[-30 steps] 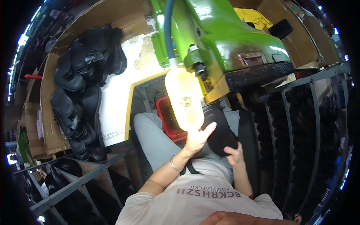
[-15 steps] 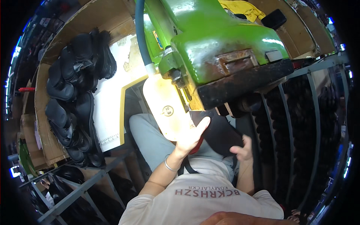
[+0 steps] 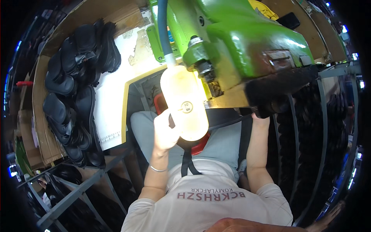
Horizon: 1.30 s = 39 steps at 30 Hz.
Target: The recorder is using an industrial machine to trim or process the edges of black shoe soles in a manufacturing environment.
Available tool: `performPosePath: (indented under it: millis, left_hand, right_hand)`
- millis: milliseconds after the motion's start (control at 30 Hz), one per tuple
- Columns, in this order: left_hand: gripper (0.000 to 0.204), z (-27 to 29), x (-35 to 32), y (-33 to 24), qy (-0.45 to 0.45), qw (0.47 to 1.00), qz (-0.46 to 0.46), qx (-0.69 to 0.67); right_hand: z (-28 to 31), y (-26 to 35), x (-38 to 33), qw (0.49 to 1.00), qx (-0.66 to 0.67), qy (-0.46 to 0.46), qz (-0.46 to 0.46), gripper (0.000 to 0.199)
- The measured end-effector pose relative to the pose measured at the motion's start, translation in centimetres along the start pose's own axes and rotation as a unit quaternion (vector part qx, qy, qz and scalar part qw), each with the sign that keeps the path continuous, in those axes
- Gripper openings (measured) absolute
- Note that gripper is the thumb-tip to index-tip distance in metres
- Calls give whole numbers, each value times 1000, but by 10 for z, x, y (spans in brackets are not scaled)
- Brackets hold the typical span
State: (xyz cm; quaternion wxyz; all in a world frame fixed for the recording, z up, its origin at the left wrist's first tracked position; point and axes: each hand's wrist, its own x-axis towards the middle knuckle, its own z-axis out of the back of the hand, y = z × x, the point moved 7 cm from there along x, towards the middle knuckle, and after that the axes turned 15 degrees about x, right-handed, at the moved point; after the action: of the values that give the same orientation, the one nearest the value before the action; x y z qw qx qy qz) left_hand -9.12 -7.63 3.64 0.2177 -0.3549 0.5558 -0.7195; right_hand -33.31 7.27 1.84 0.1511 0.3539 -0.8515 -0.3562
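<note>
A black, flexible shoe piece (image 3: 224,117) lies under the head of a green sewing machine (image 3: 232,46), above my lap. My left hand (image 3: 165,132) is closed at the piece's left side, its fingertips partly behind a bright oval lamp (image 3: 185,121). At the right, my right hand (image 3: 261,120) reaches up beneath the dark front edge of the machine head. Its fingers are mostly hidden there, so its grip does not show. The lamp also covers the middle-left part of the shoe piece.
A cardboard box (image 3: 40,85) with several black shoe parts (image 3: 87,104) stands on the left, beside a white tabletop (image 3: 112,116) with a yellow edge. Metal rack bars (image 3: 298,154) with dark pieces run along the right. A red seat (image 3: 200,146) shows between my legs.
My left hand has moved from below the lamp to its left side. My right hand has gone up under the machine head with the piece. The view has shifted slightly.
</note>
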Motion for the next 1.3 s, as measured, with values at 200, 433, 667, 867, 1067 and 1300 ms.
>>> performPosePath:
  millis: [200,433,667,867,1067,1300]
  left_hand:
    - [21,47,-25,28,-28,972,214,-98]
    - [24,66,-91,65,37,952,283,-108]
    - [14,-62,-13,16,117,986,116,31]
    - [7,-79,-8,13,6,963,-13,268]
    - [16,-66,-19,26,-15,993,109,41]
    - [23,-73,-7,16,41,969,192,-149]
  right_hand:
    - [15,-61,-32,998,56,-39,5,47]
    - [-62,-70,-25,994,-69,2,-79,47]
    - [-43,-59,-34,976,-207,11,64,56]
    - [12,-88,-159,952,-116,33,-281,50]
    - [67,-7,-164,978,-125,-153,-63,33]
    - [36,50,-62,975,-191,-109,-1,21]
